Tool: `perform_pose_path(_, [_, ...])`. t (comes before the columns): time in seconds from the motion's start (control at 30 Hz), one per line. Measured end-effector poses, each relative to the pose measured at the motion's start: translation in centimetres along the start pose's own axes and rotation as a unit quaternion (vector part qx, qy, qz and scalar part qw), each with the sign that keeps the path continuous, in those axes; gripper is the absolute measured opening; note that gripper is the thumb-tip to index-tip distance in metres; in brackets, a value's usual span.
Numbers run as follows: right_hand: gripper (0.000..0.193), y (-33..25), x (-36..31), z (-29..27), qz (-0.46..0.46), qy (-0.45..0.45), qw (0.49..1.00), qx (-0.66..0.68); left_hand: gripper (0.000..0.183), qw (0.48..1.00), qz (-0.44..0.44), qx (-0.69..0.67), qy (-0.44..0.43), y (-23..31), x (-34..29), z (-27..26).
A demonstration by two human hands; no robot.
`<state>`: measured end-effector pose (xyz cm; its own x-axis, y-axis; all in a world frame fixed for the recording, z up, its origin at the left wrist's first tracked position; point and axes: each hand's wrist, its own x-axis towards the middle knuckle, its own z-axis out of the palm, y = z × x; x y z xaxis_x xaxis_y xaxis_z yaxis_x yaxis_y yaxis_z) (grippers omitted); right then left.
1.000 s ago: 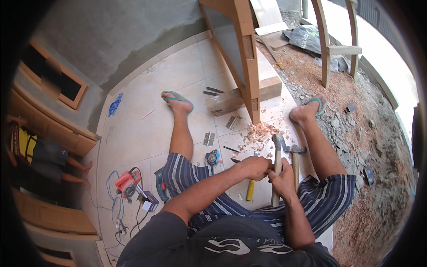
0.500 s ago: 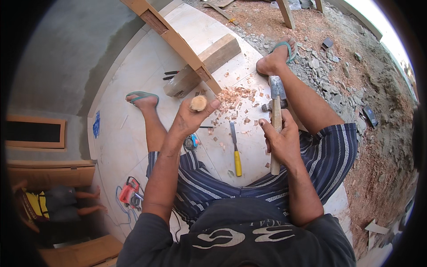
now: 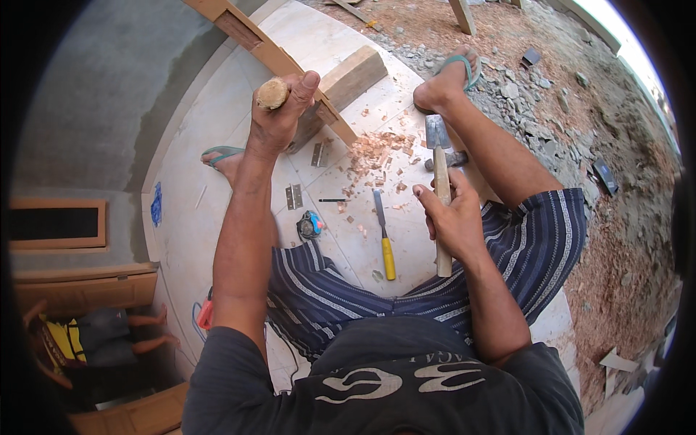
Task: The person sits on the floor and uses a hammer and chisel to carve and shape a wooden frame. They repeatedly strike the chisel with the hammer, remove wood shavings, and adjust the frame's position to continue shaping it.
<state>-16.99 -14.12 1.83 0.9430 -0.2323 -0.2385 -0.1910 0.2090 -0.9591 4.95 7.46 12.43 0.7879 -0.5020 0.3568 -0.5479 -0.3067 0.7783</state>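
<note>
My left hand [image 3: 279,119] is closed around a tool with a round wooden handle [image 3: 272,93], seen end-on; its working end is hidden. It is over the long brown wooden piece [image 3: 243,32], which has cut recesses and leans across a thick wood block [image 3: 355,76]. In my right hand [image 3: 457,221] is a hammer [image 3: 436,133] with a pale wooden handle and a worn metal head, held above the floor by my right leg. Between my legs lies a yellow-handled chisel [image 3: 387,257], near reddish wood chips [image 3: 377,154].
Two metal hinges [image 3: 293,196], a dark pencil [image 3: 332,200] and a blue tape measure [image 3: 310,225] lie on the tiles. A dark metal piece [image 3: 455,159] is behind the hammer. Rubble [image 3: 515,90] borders the tiles at right. Another person [image 3: 101,337] is at lower left.
My left hand has moved up and left with the wooden-handled tool, uncovering the hinges and more of the pencil. My right hand and the hammer have shifted slightly left.
</note>
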Motion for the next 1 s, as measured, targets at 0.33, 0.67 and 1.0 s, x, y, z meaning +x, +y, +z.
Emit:
perform_pose_path(0.33, [0.028, 0.6, 0.0, 0.1, -0.005, 0.004, 0.999, -0.045, 0.050, 1.000, -0.014, 0.026, -0.008, 0.3, -0.2, 1.2])
perform_pose_path(0.67, [0.040, -3.0, -0.4, 1.5, -0.180, -0.015, 0.983, 0.033, 0.046, 0.973, -0.002, 0.128, -0.192, 1.4, 1.6, -0.3])
perform_pose_path(1.0, [0.051, -8.2, 0.8, 3.8, -0.439, -0.001, 0.885, -0.153, 0.033, 0.949, 0.047, 0.172, -0.259, -0.7, 1.7, -0.2])
